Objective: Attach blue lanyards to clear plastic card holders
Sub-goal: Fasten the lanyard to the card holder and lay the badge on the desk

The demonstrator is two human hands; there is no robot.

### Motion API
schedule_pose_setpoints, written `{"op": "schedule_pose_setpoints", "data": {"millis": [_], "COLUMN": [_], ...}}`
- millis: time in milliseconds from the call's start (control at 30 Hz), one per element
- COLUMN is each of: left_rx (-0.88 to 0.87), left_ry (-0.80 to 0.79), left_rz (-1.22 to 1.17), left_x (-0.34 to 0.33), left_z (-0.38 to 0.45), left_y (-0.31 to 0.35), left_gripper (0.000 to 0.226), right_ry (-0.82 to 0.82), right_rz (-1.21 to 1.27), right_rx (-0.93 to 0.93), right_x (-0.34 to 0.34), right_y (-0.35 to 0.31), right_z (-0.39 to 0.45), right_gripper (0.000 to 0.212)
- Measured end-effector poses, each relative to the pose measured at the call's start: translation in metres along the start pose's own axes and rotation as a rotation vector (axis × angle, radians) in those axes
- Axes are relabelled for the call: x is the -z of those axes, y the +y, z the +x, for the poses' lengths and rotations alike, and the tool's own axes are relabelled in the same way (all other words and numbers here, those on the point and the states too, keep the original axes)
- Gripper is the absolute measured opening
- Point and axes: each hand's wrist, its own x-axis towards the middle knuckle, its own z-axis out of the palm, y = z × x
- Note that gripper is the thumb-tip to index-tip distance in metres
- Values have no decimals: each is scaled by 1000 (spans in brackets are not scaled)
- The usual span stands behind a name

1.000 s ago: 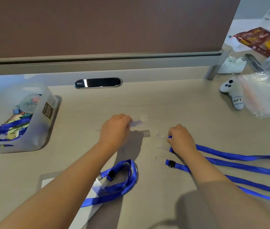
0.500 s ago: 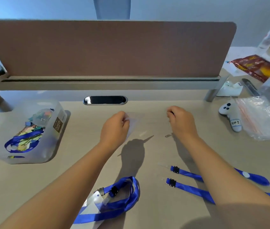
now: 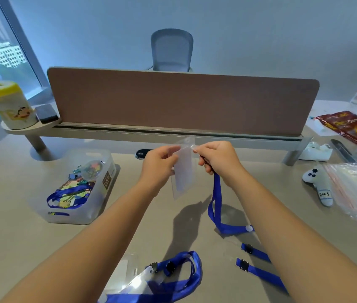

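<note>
We hold the clear holder (image 3: 182, 169) up over the desk (image 3: 129, 215), our left hand (image 3: 158, 165) with fingers curled pinching its left edge, our right hand (image 3: 218, 158) pinching the lanyard (image 3: 217, 200) end right at the holder's slotted top corner. The holder looks a thin, glossy, bendy sleeve, likely slippery, so we would grip its edge near the slot. The lanyard is a soft flat ribbon hanging limp below our right fingers.
</note>
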Motion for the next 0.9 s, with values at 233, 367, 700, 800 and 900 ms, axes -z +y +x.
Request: {"op": "schedule_pose_setpoints", "data": {"millis": [233,367,700,800,900], "left_rx": [-191,-258,-476,-735,-863], "left_ry": [105,128,130,114,139], "left_rz": [214,329,599,865,1064], "left_x": [14,22,34,44,50], "left_z": [-7,-9,-3,-2,0], "left_y": [-9,-13,-28,-28,-29], "left_gripper": [32,31,43,43,43], "right_ry": [-84,-125,-198,-198,-179], "right_rz": [60,101,220,292,333], "right_rx": [-95,-121,-112,-161,-217], "right_x": [-17,-23,-37,-37,-38], "right_y": [-8,-9,-9,-10,-9], "right_z": [-1,0,-4,-3,-2], "right_gripper": [24,20,25,24,34]}}
